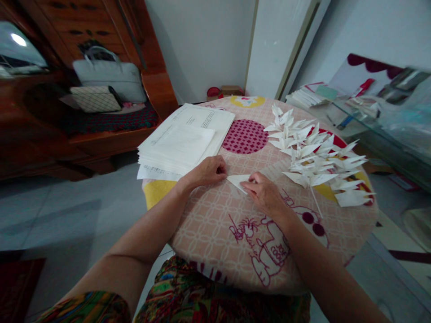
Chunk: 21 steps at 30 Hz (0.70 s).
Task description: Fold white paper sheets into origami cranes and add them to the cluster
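A small piece of white folded paper (pixel 237 180) lies on the patterned tablecloth in front of me, narrowing to a point at its left end. My left hand (pixel 210 171) is closed, its fingertips pinching that pointed end. On the right, the bent fingers and thumb of my right hand (pixel 263 193) grip the wider end and cover part of it. Beyond my right hand stands a cluster of folded paper cranes (pixel 311 152), several of them overlapping. Past my left hand is a stack of paper sheets (pixel 188 134), some with print, with smaller blank sheets on top.
The round table's cloth (pixel 208 229) carries cartoon figures and coloured circles. To the left, a wooden bench (pixel 158 85) holds a pale handbag (pixel 129 80) and a quilted pouch (pixel 94 98). A glass-topped side table (pixel 377 139) with papers and plastic bags stands at the right.
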Motion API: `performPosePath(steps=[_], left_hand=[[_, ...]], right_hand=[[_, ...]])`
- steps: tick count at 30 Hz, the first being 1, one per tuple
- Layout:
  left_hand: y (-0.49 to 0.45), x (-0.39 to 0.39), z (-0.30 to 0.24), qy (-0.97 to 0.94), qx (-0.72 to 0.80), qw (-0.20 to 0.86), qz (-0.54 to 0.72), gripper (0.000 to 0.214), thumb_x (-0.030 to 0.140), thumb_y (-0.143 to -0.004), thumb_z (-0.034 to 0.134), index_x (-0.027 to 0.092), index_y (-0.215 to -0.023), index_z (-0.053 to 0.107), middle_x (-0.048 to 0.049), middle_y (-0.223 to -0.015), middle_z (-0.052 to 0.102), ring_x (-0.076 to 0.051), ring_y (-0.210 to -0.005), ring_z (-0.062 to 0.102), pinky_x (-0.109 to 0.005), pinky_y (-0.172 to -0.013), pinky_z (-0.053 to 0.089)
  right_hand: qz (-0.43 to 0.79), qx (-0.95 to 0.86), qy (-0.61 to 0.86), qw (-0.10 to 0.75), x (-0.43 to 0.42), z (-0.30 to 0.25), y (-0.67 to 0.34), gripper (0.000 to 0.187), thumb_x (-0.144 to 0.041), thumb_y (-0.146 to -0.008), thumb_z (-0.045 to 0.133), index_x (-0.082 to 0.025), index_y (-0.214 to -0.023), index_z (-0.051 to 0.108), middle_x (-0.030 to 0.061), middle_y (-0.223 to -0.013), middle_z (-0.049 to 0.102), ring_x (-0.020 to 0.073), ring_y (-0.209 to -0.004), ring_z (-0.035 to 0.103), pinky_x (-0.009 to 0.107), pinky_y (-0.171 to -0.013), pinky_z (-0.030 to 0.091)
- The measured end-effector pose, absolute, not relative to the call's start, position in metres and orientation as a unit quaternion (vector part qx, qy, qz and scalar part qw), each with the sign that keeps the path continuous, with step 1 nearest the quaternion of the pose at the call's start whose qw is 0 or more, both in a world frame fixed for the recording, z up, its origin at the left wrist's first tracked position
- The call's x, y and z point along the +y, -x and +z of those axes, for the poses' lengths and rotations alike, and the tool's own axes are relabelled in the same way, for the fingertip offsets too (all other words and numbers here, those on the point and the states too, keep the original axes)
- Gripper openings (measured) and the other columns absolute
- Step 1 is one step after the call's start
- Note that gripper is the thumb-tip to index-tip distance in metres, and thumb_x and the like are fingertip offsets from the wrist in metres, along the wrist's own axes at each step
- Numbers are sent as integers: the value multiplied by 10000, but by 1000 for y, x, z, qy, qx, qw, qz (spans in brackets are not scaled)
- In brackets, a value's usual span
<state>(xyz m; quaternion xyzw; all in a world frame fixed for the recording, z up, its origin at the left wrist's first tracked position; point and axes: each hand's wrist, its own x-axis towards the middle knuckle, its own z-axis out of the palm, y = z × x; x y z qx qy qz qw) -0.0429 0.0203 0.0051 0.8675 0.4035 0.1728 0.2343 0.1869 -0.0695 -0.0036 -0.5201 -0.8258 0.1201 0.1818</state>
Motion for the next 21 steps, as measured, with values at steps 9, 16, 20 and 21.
performPosePath(steps=[9,16,20,21], left_hand=[[40,21,3,-841,463,225,168,69,143,-681,630,133,-677,698,-37,-799,669,-114,-648,569,-222,-603,427],[43,23,6,-826,467,262,177,67,150,-649,650,148,-685,706,-1,-671,672,-115,-607,588,-212,-574,427],[49,24,8,-811,456,318,184,109,154,-644,657,147,-734,719,-3,-678,688,-118,-616,610,-208,-584,462],[50,24,9,-805,453,336,185,126,152,-645,654,144,-752,720,-5,-691,694,-119,-622,615,-209,-589,471]], right_hand=[[82,-839,518,141,-72,-5,-182,272,-247,-976,484,-248,-1090,731,102,-1052,597,225,-928,552,302,-750,448],[78,-846,509,137,-71,-11,-182,311,-250,-976,490,-297,-1214,685,109,-1029,585,231,-880,537,303,-687,425],[85,-844,513,134,-71,-9,-179,342,-223,-962,498,-309,-1248,666,112,-1019,584,239,-886,541,307,-677,430],[89,-842,516,132,-71,-8,-178,353,-206,-953,506,-309,-1251,664,114,-1021,587,243,-889,543,310,-681,435]])
